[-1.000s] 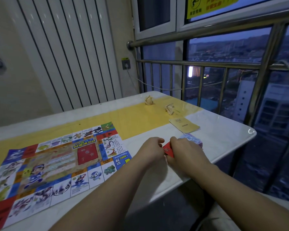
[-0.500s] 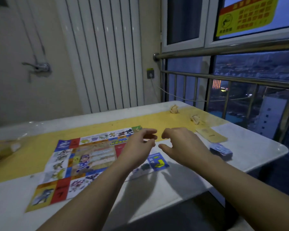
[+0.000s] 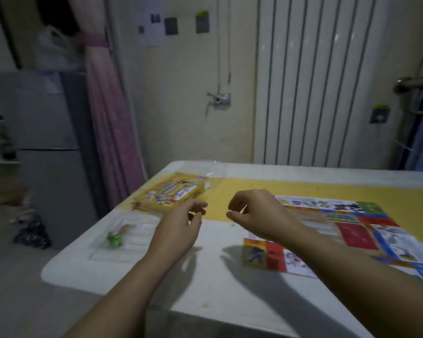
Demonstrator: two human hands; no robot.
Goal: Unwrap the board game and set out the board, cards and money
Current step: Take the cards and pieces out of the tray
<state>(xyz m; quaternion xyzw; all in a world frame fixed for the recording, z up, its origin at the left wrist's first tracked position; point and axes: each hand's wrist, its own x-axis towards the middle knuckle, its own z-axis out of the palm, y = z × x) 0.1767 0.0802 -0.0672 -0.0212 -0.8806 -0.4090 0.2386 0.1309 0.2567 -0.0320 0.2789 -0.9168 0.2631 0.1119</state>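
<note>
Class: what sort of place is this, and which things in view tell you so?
Probably a home: a grey fridge, a tied-back pink curtain, and a game board spread on a table.

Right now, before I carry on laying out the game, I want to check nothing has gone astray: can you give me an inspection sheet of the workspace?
Surface: white table with a yellow strip across it.
Job's things: game board unfolded flat on the right; yellow game box at the far left; clear bag of small coloured pieces near the left edge; cards and money not in view.
Clutter: clear wrap beside the box.
Hands: left hand and right hand above the table, fingers loosely curled, holding nothing.
Cables: thin cords run down the wall to a metal fixture.
Surroundings: fridge, pink curtain, ribbed white panel, metal rail.
</note>
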